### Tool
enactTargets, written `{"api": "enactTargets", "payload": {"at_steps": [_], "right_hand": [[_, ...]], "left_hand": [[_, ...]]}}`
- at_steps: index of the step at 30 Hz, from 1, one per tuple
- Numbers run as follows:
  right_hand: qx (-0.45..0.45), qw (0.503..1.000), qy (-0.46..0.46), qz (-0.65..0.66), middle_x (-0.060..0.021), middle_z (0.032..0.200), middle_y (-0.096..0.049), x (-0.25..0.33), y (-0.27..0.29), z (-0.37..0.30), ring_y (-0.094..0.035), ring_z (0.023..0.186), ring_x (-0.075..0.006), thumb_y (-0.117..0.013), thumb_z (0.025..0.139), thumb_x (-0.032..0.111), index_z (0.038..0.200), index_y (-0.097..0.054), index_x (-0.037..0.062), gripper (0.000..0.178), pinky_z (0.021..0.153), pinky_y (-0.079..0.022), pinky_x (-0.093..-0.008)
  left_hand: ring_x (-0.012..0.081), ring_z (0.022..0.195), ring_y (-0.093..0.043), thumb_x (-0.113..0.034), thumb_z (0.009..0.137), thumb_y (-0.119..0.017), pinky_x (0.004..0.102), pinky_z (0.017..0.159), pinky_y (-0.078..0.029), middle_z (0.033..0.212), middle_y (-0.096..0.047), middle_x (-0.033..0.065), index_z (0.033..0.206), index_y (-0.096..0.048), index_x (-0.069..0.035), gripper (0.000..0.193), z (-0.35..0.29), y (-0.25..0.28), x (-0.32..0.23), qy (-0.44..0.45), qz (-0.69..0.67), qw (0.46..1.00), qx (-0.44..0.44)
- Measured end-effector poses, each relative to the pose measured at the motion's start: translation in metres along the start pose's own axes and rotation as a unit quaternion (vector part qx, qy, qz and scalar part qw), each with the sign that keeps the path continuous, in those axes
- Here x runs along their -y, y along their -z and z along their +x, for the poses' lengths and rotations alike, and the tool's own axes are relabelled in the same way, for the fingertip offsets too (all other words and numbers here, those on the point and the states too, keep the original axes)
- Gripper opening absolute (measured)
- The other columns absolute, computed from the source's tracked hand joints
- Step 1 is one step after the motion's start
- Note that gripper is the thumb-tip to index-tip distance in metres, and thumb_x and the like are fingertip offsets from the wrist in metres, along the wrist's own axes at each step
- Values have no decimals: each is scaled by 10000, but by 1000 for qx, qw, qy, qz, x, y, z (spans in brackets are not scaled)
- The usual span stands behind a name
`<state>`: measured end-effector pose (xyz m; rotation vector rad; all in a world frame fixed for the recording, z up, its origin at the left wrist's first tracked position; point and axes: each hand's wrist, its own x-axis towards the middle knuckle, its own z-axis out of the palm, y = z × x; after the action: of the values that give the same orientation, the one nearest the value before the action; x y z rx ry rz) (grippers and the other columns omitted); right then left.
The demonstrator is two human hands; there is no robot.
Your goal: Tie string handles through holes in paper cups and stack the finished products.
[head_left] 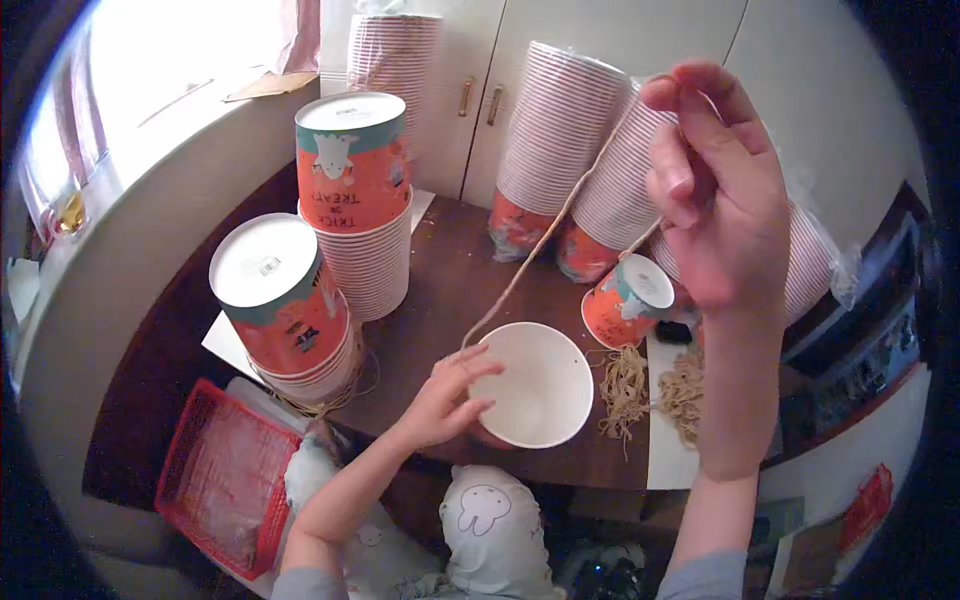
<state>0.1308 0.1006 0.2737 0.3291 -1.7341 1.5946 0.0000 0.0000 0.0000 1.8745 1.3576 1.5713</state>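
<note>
Pulling the brown twine (541,246) evenly seems best: pinched in the right hand (732,190), high at right, it slants to the left hand (440,402), whose thumb and fingers stand parted, without clear hold, by the left rim of the white paper bucket (542,392) on the table's (440,255) near side. Steadying that rim should prevent tilting.

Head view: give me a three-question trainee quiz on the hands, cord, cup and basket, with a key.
1. Which hand is raised higher, holding the cord?
2. True or false: the red basket is to the left of the open cup.
3. Choose one: the inside of the open cup is A) white, B) green, C) black.

Key: 1. The right hand. 2. True. 3. A.
</note>
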Motion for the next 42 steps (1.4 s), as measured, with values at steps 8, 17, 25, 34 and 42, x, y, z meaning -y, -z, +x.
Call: {"api": "enactTargets", "payload": {"at_steps": [8, 17, 25, 34, 42], "right_hand": [[-143, 981, -76, -104, -27, 724, -540, -20, 54, -51, -477, 579, -65, -464, 802, 9, 921, -566, 36, 159, 477, -357, -174], [131, 885, -206, -397, -49, 735, -567, -120, 16, -134, -513, 597, -110, -611, 746, 94, 824, -652, 51, 98, 530, -409, -234], [177, 795, 85, -574, 4, 722, -540, -141, 10, -133, -553, 606, -143, -620, 690, 142, 843, -626, 157, 155, 489, -450, -275], [258, 694, 254, -623, 56, 747, -469, -160, 13, -128, -458, 574, -73, -619, 597, 149, 790, -607, 200, 199, 426, -384, -215], [295, 701, 246, -601, 73, 779, -447, -159, 16, -131, -449, 590, -65, -625, 614, 166, 817, -588, 197, 209, 430, -371, -204]], "left_hand": [[228, 820, -527, -92, 811, -507, 320, 804, -394, 787, -598, 49, 901, -621, -59, 148, -1, 12, -8, -24, 41, 999, -20], [182, 999, -474, -150, 852, -469, 309, 870, -367, 1002, -586, 70, 961, -637, -55, 221, -4, 5, -4, 91, -175, 978, -73], [185, 1125, -372, -194, 883, -419, 332, 936, -311, 1179, -491, 89, 943, -639, -33, 279, -5, 8, -4, 157, -261, 951, -60], [216, 1190, -313, -193, 869, -451, 359, 979, -252, 1273, -393, 120, 855, -646, -12, 265, -5, 6, 3, 158, -336, 926, -68], [251, 1239, -255, -174, 852, -466, 389, 1025, -155, 1309, -348, 138, 848, -652, -30, 235, -6, 2, 2, 182, -332, 924, -59]]}}
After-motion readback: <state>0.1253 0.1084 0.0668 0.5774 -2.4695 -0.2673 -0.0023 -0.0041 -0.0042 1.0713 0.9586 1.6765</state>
